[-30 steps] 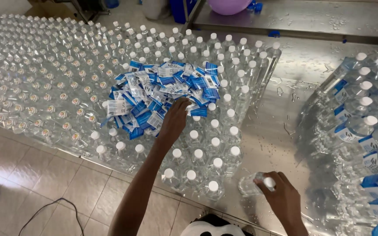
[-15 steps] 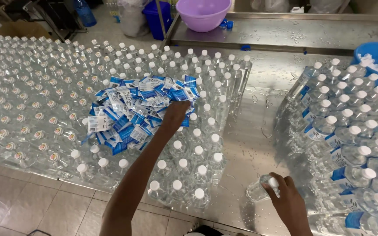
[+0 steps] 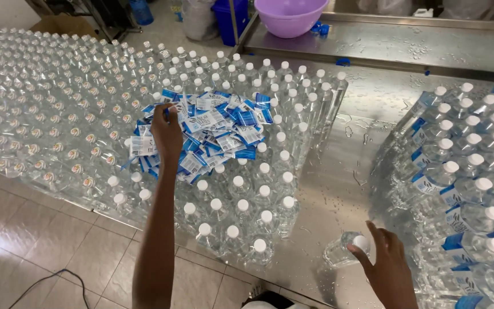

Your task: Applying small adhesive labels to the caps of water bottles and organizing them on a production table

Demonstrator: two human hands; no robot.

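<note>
The left hand (image 3: 167, 134) pinches a label (image 3: 170, 110) at the pile (image 3: 212, 129) lying on the capped bottles (image 3: 241, 217). At 5 o'clock, near the desk (image 3: 327, 171) edge, the right hand (image 3: 387, 260), fingers spread, touches a lone bottle (image 3: 347, 249) on a bare wet strip. Labelled bottles (image 3: 464, 171) at 3 o'clock are cut off.

Left hand (image 3: 167, 134) on the label pile (image 3: 212, 129) atop capped bottles (image 3: 241, 214), right hand (image 3: 387, 260) touching a lone bottle (image 3: 344, 249).

A round lilac plastic bowl (image 3: 290, 15) sits on the far steel shelf (image 3: 430, 43), a dark blue bin (image 3: 222, 20) stands on the floor, and a black cable (image 3: 47, 283) crosses the beige floor tiles (image 3: 41, 229).
</note>
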